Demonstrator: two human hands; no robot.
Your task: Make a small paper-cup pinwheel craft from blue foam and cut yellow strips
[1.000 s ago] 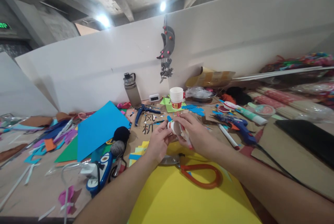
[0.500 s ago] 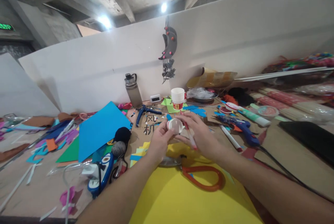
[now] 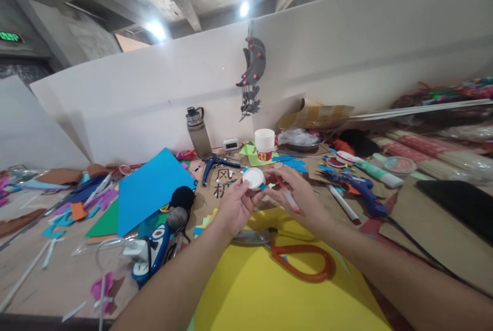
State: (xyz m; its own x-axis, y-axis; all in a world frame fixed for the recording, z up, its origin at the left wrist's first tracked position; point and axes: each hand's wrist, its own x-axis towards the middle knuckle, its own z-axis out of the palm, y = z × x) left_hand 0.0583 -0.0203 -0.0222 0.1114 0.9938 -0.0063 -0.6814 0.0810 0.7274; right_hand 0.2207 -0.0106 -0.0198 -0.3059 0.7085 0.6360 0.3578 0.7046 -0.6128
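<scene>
My left hand (image 3: 238, 206) grips a small white paper cup (image 3: 253, 179), its round end tilted up toward me. A small blue piece (image 3: 263, 187) shows at the cup's right edge. In my right hand (image 3: 296, 195) is a red-and-white marker (image 3: 288, 197), slanting down across the palm, while the fingertips reach close to the cup; whether they touch it I cannot tell. Below both hands, large scissors (image 3: 302, 263) with orange handles lie on a yellow sheet (image 3: 246, 290).
A stack of paper cups (image 3: 264, 141) stands behind my hands, right of a grey bottle (image 3: 199, 133). Blue pliers (image 3: 210, 166) and a blue sheet (image 3: 150, 187) lie leftward. Rightward are another marker (image 3: 344, 204) and a corded blue glue gun (image 3: 364, 195).
The cup has turned in my left hand, so its blue piece has gone from the upper left to the right edge. My right hand still holds the marker. The view has shifted slightly.
</scene>
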